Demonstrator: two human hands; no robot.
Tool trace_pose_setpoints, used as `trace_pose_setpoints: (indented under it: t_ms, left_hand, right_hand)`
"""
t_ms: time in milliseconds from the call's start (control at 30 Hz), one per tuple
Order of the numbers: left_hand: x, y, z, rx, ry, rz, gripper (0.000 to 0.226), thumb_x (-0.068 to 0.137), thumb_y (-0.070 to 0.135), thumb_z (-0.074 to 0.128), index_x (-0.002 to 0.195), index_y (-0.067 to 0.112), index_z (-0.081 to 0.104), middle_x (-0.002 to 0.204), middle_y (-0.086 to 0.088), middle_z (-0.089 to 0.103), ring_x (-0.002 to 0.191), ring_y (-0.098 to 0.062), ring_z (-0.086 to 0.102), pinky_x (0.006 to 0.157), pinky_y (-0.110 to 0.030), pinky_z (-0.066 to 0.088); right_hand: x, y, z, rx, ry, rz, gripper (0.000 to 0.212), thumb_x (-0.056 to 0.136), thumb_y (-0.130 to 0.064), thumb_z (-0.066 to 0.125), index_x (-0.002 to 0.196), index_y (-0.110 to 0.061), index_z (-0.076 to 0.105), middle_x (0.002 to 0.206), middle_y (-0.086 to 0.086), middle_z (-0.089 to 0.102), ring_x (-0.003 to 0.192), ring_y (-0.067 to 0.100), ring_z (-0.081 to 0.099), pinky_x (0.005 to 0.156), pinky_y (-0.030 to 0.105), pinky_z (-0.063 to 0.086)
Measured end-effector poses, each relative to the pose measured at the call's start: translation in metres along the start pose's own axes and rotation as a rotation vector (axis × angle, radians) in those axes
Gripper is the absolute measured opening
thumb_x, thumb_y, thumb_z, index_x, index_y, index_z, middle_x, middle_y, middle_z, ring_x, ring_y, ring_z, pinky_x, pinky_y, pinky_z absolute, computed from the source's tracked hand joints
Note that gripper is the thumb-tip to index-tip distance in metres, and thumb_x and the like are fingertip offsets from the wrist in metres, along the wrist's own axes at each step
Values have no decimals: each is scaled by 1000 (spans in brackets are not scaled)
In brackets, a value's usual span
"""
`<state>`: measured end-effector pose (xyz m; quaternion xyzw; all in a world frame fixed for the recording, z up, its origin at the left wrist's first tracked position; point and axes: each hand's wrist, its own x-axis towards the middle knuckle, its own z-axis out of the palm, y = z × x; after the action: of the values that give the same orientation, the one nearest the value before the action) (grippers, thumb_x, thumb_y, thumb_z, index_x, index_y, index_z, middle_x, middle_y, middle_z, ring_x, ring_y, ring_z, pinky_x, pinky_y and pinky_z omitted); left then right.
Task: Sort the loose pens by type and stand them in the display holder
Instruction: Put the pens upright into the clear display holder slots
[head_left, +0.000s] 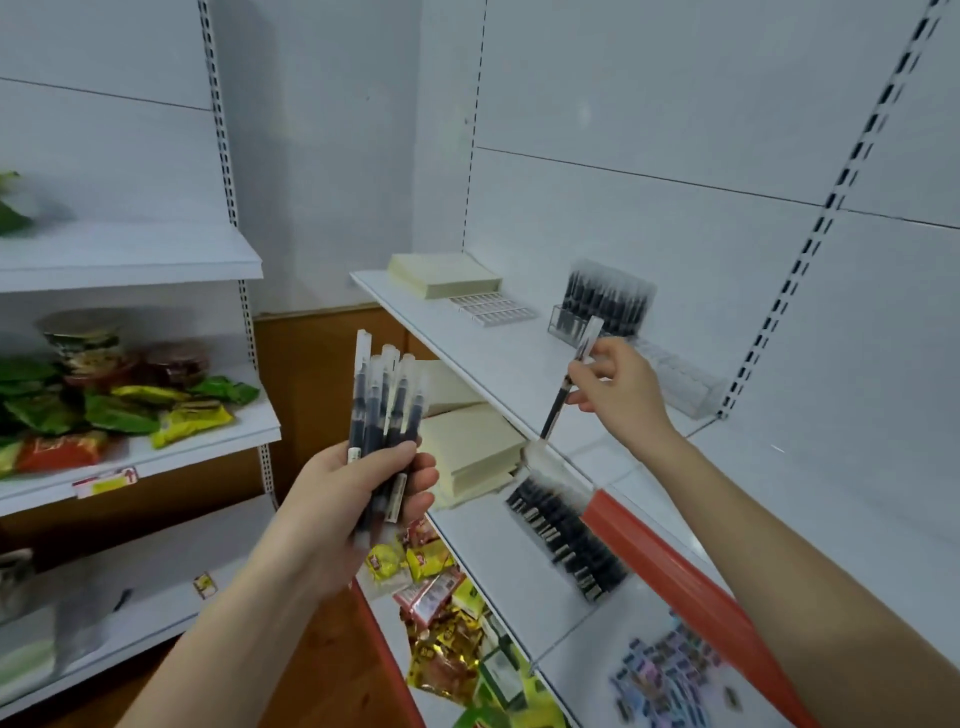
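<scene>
pens stand in clear holder on white shop shelf

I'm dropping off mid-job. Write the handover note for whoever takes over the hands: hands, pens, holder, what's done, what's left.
Left hand: grips an upright bundle of black-ink pens with clear caps.
Right hand: pinches a single black pen, tilted, just in front of the clear acrylic display holder on the upper white shelf.
Done: many standing pens already fill the holder's back.
Left: seat the single pen, then the bundle. A row of black pens on the lower shelf also lies outside the holder.
</scene>
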<state>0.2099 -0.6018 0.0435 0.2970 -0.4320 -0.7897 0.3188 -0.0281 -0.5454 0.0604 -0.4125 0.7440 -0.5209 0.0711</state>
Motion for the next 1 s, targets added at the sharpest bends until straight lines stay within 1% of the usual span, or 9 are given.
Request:
trace_pose_setpoints:
  t_ms: [200,267,367,467,533,600,733,900,1000]
  left_hand:
    - [99,39,-36,60,-157,-55,16,88,6,53,98,-3,60,71,-9,67,54,-10,64,46,-17,53]
    - [130,46,-36,74,-228,-91,16,88,5,53,99,-3,60,71,-9,66,54,-10,63,45,-16,52]
    - [173,47,-24,50,-311,-154,10,87,2,52,92,0,60,68,-9,65,52,-11,61,46,-16,52]
    - [211,42,-1,20,-386,-212,9,85,-4,50,83,-1,58,64,-11,61,53,-15,59,50,-17,53]
    - [234,36,17,6,-417,-238,7,85,-5,51,87,-2,57,67,-12,61,52,-14,62,51,-18,54]
    - [256,31,34,8,-445,-247,10,86,-3,51,92,0,58,72,-11,63,54,-12,66,51,-19,55]
    - [294,24,60,24,-466,-254,11,86,1,53,89,7,61,76,-6,69,59,-13,69,48,-21,54]
    - [337,22,87,37,-515,-281,13,85,0,54,89,8,63,75,-6,68,56,-9,67,49,-19,53]
    - [357,21,96,24,-545,-309,16,83,-4,54,89,8,63,76,-8,67,58,-10,67,52,-19,55]
  right_hand:
    - [53,21,42,15,231,161,23,92,-14,51,114,-11,43,99,11,61,69,23,64,77,41,53]
    - [65,26,42,29,318,222,18,93,-16,49,109,-12,43,105,15,62,68,23,65,74,38,54]
    - [83,29,31,11,451,259,13,94,-19,49,103,-12,42,103,15,62,65,18,64,69,33,54]
    - [104,35,9,-53,581,270,10,94,-19,48,99,-13,41,100,12,62,66,18,64,73,37,53]
    - [122,42,-5,-102,643,254,10,94,-18,48,99,-13,41,99,11,60,68,18,64,74,39,53]
    - [143,51,-19,-146,683,224,9,94,-16,48,98,-13,40,98,12,60,70,18,63,72,36,52]
    - [185,69,-38,-187,734,203,7,94,-12,46,97,-14,40,94,11,60,73,18,62,59,14,49]
    - [223,98,-47,-255,732,219,7,95,-11,46,98,-13,40,95,11,58,75,19,60,53,6,48]
    - [235,108,-46,-292,718,228,8,95,-11,46,99,-13,40,95,9,56,72,16,59,55,9,50]
